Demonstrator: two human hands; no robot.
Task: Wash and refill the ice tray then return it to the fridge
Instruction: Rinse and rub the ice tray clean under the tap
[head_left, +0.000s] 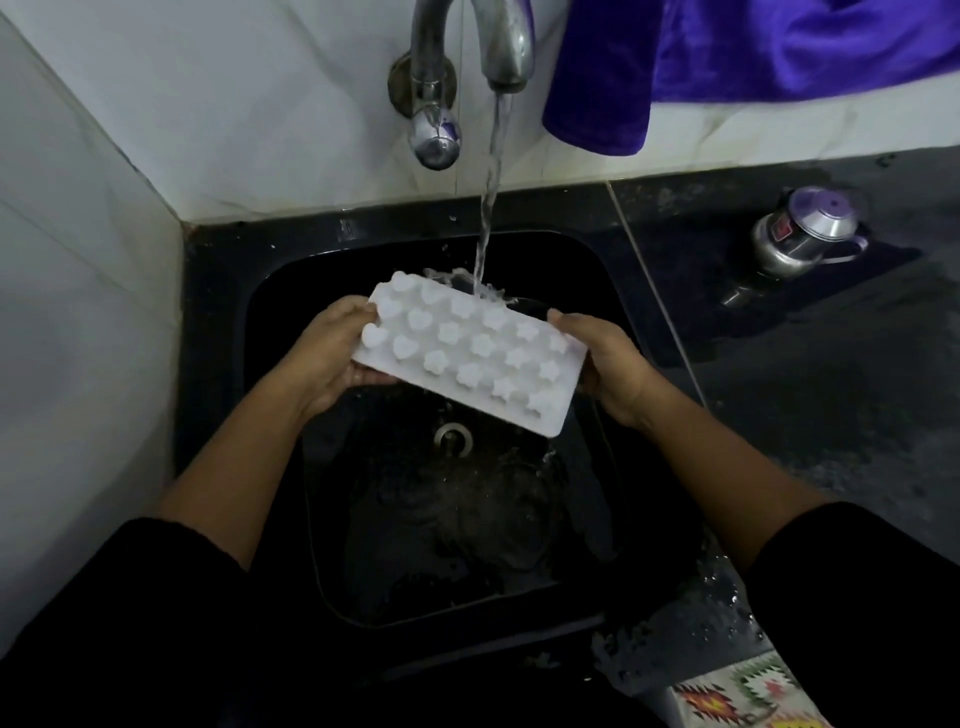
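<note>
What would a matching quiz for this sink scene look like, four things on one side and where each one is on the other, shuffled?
Things
1. ice tray
2. purple cloth
3. steel lidded jug
4. drain

Places
A. standing on the dark counter, right of the sink
B. in the bottom of the black sink
C. gripped by the left hand and right hand, far edge under the tap's stream
D. draped against the white wall, upper right

Pairs: 1-C, 2-D, 3-A, 4-B
</note>
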